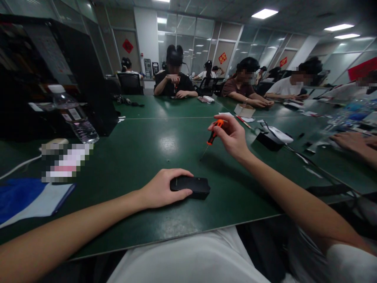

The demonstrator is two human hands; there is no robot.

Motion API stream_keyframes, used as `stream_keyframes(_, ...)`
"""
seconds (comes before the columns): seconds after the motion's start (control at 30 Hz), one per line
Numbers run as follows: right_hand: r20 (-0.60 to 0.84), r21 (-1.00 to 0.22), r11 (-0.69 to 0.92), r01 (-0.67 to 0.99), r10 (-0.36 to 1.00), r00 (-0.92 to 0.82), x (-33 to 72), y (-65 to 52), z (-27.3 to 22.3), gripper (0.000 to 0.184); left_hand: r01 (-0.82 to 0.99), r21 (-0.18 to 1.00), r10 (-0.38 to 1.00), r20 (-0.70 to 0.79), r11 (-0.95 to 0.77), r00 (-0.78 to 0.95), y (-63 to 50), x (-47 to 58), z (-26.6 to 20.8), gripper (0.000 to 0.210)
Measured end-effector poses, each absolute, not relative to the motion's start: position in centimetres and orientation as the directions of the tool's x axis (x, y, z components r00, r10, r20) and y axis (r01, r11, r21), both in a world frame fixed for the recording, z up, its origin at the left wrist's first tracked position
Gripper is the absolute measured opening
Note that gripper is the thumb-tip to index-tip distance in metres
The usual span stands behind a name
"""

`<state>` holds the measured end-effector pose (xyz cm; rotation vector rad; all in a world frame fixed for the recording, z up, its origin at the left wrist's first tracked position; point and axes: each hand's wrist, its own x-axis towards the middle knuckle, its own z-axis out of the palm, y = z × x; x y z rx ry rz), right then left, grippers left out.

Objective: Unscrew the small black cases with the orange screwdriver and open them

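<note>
A black oblong box-shaped device (193,186) lies flat on the green table (141,153), near its front edge. My left hand (165,188) grips the device's left end, with the thumb along the near side and the fingers over the far side. Up and to the right, my right hand (231,133) pinches the orange and black handle of a screwdriver (212,135). Its thin shaft slants down to the left, the tip close to the tabletop beyond the device; whether it touches is unclear.
At the left stand a plastic bottle (73,116) and a large black case (73,67). A blue and white packet (32,200) lies nearer. To the right are a small open carton (245,111), a black box (269,140) and cables. Several people sit around the table.
</note>
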<state>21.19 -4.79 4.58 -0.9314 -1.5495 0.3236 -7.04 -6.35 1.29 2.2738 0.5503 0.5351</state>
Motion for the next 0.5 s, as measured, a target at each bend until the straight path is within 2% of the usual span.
stream_keyframes(0.1,0.747,-0.632,0.673,0.384,0.66,0.073,19.4,-6.8,5.3,0.032,0.232,0.732,0.531,0.203,-0.64,0.823,-6.3,-7.0,1.3,0.038)
stream_keyframes(0.27,0.811,-0.566,0.762,0.316,0.583,0.047,17.7,-8.8,5.7,0.03,0.236,0.737,0.53,0.192,-0.633,0.826,-6.4,-6.8,1.4,0.037)
stream_keyframes(0.5,0.804,-0.533,0.792,0.298,0.583,-0.113,18.0,-9.1,5.3,0.022,0.229,0.734,0.522,0.196,-0.64,0.83,-6.2,-6.7,1.4,0.036)
